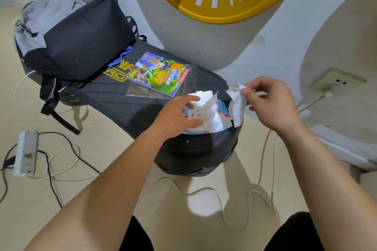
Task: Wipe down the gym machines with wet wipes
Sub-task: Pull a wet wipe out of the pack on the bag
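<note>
A white and blue pack of wet wipes (212,120) lies on the near end of a black padded gym bench (114,96), its lid flipped up. My left hand (179,117) rests on the pack's left side with fingers spread over it. My right hand (271,104) pinches a white wet wipe (237,104) between thumb and fingertips. The wipe hangs just right of the pack, clear of the opening. Another wipe (208,105) sticks up out of the pack.
A black and grey backpack (81,36) sits on the bench's far end, beside a colourful booklet in a clear sleeve (159,73). A power strip (25,153) and several cables lie on the floor. A wall socket (336,82) is at right.
</note>
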The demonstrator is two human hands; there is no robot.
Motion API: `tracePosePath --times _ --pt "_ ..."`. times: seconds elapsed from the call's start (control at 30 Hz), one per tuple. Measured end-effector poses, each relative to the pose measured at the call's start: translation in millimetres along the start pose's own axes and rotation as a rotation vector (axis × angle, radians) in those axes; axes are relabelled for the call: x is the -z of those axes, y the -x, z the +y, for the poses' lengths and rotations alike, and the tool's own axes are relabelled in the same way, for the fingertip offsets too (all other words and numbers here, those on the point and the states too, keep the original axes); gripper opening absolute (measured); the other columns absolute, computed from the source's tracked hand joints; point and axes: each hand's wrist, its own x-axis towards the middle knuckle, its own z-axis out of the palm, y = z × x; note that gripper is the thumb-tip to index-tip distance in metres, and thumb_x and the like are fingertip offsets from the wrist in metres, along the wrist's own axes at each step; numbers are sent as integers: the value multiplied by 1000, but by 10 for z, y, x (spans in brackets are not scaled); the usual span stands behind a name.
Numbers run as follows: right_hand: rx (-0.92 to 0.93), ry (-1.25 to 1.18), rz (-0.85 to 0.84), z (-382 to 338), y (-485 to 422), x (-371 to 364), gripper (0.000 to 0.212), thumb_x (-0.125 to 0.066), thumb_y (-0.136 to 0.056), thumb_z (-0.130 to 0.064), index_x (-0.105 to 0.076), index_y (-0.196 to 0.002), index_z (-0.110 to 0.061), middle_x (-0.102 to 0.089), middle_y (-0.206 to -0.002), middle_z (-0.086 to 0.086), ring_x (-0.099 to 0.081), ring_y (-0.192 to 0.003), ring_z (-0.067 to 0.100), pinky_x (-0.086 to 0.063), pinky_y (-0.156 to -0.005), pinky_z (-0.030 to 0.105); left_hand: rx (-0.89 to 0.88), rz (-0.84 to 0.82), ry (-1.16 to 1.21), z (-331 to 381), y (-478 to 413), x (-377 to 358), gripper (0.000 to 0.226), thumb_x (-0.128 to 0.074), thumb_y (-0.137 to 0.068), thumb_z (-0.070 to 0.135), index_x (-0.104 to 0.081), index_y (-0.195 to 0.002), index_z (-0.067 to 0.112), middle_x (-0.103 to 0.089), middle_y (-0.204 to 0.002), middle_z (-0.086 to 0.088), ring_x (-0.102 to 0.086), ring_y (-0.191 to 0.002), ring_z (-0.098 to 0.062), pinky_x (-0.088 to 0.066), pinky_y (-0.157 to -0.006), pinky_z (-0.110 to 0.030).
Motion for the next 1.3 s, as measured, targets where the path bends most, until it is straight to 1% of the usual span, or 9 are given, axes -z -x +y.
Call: tracePosePath --times 0.13,0.27,0.5,0.6,0.7,0.87,1.0,1.13,1.3 --pt "-62 -53 -31 213 79 -186 17 -66 -86 -14 -67 -79 -29 -65 -72 -12 -67 -67 21 -60 -70 51 -62 120 -16 139 34 -96 30 -79 -82 40 -66 -109 40 -62 -98 14 -57 -83 -6 -54 -83 -33" --pt "-39 -171 -51 135 149 -295 23 -64 -85 2 -67 -79 -20 -66 -75 -4 -63 -61 19 -62 -65 44 -161 151 13 351 50 -114 43 -80 -78 45 -63 -117 40 -61 -98 15 -55 -80 -4 -49 -76 -25" --pt "-24 -484 -140 37 148 -377 17 -67 -89 3 -75 -91 -11 -76 -88 5 -74 -85 27 -62 -81 41 -165 151 121 438 57 -111 12 -77 -86 30 -69 -94 30 -68 -85 15 -57 -71 -4 -48 -69 -19" --pt "140 -124 -105 200 92 -499 24 -64 -93 -8 -74 -108 -25 -72 -107 -9 -68 -96 10 -55 -85 30 -169 216 25 345 66 72 14 -76 -86 26 -64 -89 33 -64 -86 15 -53 -71 -1 -42 -67 -18" --pt "361 310 -185 335 45 -672 33 -67 -92 -22 -68 -125 -27 -59 -129 -8 -57 -116 17 -50 -95 36 -109 215 -204 200 89 272 17 -75 -86 30 -59 -88 36 -57 -94 14 -51 -80 -4 -38 -70 -22" --pt "227 528 -261 387 95 -851 35 -62 -93 -51 -71 -120 -31 -62 -127 -6 -56 -111 20 -49 -81 33 74 167 -422 27 90 370 15 -68 -89 35 -55 -96 36 -64 -92 15 -62 -89 -13 -54 -77 -37" --pt "209 650 -161 384 88 -907 52 -57 -85 -71 -66 -117 -31 -66 -113 -5 -59 -99 24 -50 -77 38 40 130 -369 -7 41 280 39 -62 -91 24 -39 -119 35 -61 -79 5 -61 -74 -19 -52 -63 -38" --pt "294 680 -148 348 31 -986 40 -58 -93 -54 -61 -127 -32 -67 -110 -1 -59 -98 26 -52 -77 40 -38 25 -353 38 -1 184 30 -52 -97 20 -53 -120 40 -56 -91 9 -57 -84 -17 -40 -62 -28" --pt "235 538 -101 462 -9 -915 19 -59 -95 -25 -71 -108 -30 -65 -104 -1 -59 -97 24 -48 -74 35 69 70 -399 3 -54 57 20 -59 -93 31 -69 -108 37 -65 -122 7 -61 -105 -15 -51 -81 -33"
